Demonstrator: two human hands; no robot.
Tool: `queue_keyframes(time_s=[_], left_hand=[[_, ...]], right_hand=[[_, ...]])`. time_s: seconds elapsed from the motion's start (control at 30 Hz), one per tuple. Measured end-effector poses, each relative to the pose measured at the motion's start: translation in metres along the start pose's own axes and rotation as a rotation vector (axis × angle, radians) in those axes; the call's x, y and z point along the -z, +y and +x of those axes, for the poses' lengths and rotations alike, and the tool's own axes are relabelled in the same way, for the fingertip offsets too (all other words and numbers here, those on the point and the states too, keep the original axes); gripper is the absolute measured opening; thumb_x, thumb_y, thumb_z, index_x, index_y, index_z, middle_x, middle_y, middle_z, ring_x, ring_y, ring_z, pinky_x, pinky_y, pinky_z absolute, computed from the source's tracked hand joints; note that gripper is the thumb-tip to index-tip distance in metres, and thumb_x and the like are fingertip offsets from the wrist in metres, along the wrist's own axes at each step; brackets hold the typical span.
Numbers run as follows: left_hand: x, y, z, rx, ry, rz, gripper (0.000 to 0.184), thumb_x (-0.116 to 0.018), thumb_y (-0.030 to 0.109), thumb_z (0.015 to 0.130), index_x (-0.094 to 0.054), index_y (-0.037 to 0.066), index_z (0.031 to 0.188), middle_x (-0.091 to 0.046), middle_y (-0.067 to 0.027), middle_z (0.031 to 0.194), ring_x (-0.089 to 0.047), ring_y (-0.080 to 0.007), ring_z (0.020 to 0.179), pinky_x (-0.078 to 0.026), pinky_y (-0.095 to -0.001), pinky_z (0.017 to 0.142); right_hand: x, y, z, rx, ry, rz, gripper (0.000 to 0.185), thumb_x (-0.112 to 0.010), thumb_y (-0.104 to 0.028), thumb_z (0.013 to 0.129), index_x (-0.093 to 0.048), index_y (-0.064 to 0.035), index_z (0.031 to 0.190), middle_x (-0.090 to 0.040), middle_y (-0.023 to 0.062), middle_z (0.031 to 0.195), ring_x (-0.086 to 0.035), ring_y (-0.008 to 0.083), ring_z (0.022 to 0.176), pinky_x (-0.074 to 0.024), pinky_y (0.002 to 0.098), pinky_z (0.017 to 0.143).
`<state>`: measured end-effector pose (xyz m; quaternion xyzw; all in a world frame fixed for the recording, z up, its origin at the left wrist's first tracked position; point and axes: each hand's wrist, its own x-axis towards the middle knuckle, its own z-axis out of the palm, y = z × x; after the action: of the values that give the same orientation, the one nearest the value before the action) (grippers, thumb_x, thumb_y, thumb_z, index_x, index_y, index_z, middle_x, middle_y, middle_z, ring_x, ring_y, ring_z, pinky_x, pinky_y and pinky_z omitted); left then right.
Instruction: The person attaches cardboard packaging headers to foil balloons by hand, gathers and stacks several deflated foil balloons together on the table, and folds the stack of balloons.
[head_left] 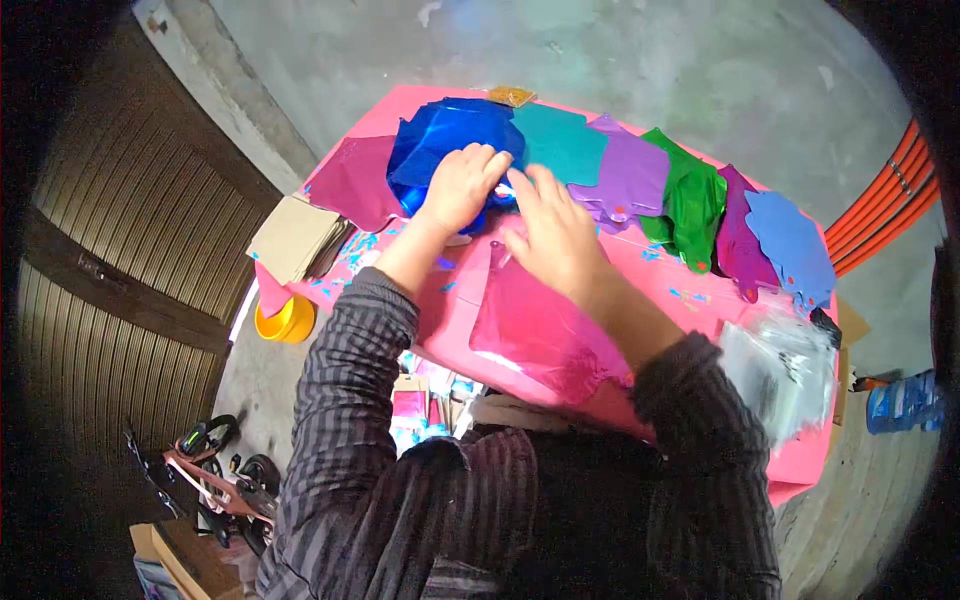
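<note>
My left hand [465, 185] is closed over the lower right edge of a pile of shiny blue foil balloons [450, 130], which lie flat and uninflated. Its fingertips and the foil under them are partly hidden. Close beside it, my right hand [555, 235] has its thumb and fingers apart, the fingertips slightly blurred near the blue foil edge. A flat pink foil balloon [535, 320] lies on the table below both hands, partly covered by my right forearm.
More flat foil balloons lie along the pink table [440, 310]: magenta [355, 180], teal [565, 145], purple [625, 170], green [695, 205], light blue [790, 240]. Beige cards [290, 240], clear plastic bags [775, 370] and blue scraps lie there too. A yellow cup [287, 320] is at left.
</note>
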<state>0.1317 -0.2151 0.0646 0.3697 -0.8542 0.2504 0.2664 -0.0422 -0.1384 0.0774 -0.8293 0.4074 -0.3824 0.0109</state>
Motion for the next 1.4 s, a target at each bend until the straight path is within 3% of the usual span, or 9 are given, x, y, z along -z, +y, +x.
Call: queue_keyframes(time_s=[0.43,0.5,0.53,0.6,0.77,0.83,1.0,1.3,1.4], left_hand=[[0.027,-0.037,-0.062,0.185,0.101,-0.021,0.044,-0.069,0.013,0.07,-0.052,0.005,0.109,-0.059,-0.013,0.104,-0.056,-0.0329,0.1,-0.047,-0.0399,0.085],[0.007,-0.069,-0.079,0.753,0.146,0.223,0.059,-0.076,0.014,0.068,-0.049,0.004,0.119,-0.057,-0.0187,0.114,-0.054,-0.0376,0.108,-0.045,-0.0432,0.092],[-0.002,-0.083,-0.085,0.754,0.148,0.224,0.059,-0.076,0.014,0.068,-0.049,0.004,0.119,-0.057,-0.0187,0.114,-0.054,-0.0376,0.108,-0.045,-0.0432,0.092],[-0.012,-0.103,-0.09,1.052,-0.209,0.011,0.053,-0.073,0.019,0.073,-0.053,0.001,0.119,-0.061,-0.0223,0.107,-0.058,-0.0378,0.104,-0.048,-0.0444,0.089],[-0.035,-0.123,-0.09,1.088,-0.263,-0.126,0.048,-0.071,0.026,0.074,-0.06,-0.002,0.112,-0.063,-0.0256,0.104,-0.061,-0.0376,0.099,-0.05,-0.0437,0.086],[-0.04,-0.135,-0.095,1.199,-0.26,-0.149,0.046,-0.07,0.029,0.074,-0.064,-0.002,0.107,-0.064,-0.0251,0.103,-0.063,-0.0364,0.097,-0.05,-0.0418,0.086],[-0.075,-0.169,-0.105,1.427,-0.178,-0.362,0.047,-0.069,0.03,0.073,-0.065,0.0,0.109,-0.063,-0.0257,0.106,-0.063,-0.0349,0.099,-0.049,-0.0402,0.087],[-0.051,-0.123,-0.065,1.176,-0.002,0.243,0.043,-0.068,0.031,0.076,-0.065,-0.001,0.104,-0.064,-0.0217,0.105,-0.062,-0.0339,0.1,-0.047,-0.0413,0.089],[-0.016,-0.073,-0.038,0.601,0.037,-0.266,0.032,-0.064,0.02,0.08,-0.062,0.0,0.104,-0.064,-0.0183,0.102,-0.061,-0.0341,0.099,-0.047,-0.0407,0.088]], right_hand=[[-0.055,0.048,0.038,-0.086,-0.108,-0.117,0.017,-0.056,-0.002,0.075,-0.055,-0.0085,0.09,-0.06,0.0115,0.092,-0.063,0.0331,0.083,-0.0504,0.0448,0.067],[-0.055,0.052,0.038,-0.098,-0.084,-0.093,0.017,-0.055,-0.001,0.075,-0.056,-0.0094,0.09,-0.061,0.011,0.09,-0.063,0.033,0.082,-0.0503,0.0447,0.067],[-0.057,0.052,0.037,-0.097,-0.081,-0.09,0.017,-0.056,-0.001,0.075,-0.056,-0.0093,0.09,-0.061,0.0108,0.09,-0.063,0.0331,0.082,-0.0504,0.0442,0.067],[-0.06,0.056,0.037,-0.094,-0.075,-0.086,0.016,-0.057,-0.002,0.076,-0.056,-0.009,0.09,-0.062,0.0104,0.09,-0.063,0.0333,0.082,-0.0505,0.0433,0.067],[-0.031,0.072,0.031,-0.329,0.013,0.183,0.016,-0.059,-0.004,0.077,-0.057,-0.0082,0.092,-0.062,0.0115,0.089,-0.063,0.0323,0.08,-0.0498,0.0398,0.067],[0.011,0.076,0.029,-0.219,0.235,0.099,0.016,-0.062,-0.007,0.078,-0.057,-0.0071,0.093,-0.061,0.0123,0.087,-0.062,0.0311,0.078,-0.0485,0.0366,0.068],[0.086,0.062,-0.015,0.048,0.148,-0.171,0.016,-0.061,-0.005,0.073,-0.058,-0.0045,0.089,-0.061,0.0124,0.09,-0.062,0.0298,0.084,-0.0486,0.0347,0.071],[0.085,0.066,-0.127,0.176,-0.249,-0.239,0.02,-0.059,-0.01,0.07,-0.061,-0.0081,0.09,-0.061,0.0093,0.094,-0.06,0.0286,0.084,-0.0499,0.0381,0.069],[0.079,0.068,-0.145,0.161,-0.313,-0.231,0.021,-0.059,-0.01,0.07,-0.061,-0.0089,0.091,-0.061,0.0094,0.095,-0.06,0.0288,0.083,-0.0496,0.0388,0.068]])
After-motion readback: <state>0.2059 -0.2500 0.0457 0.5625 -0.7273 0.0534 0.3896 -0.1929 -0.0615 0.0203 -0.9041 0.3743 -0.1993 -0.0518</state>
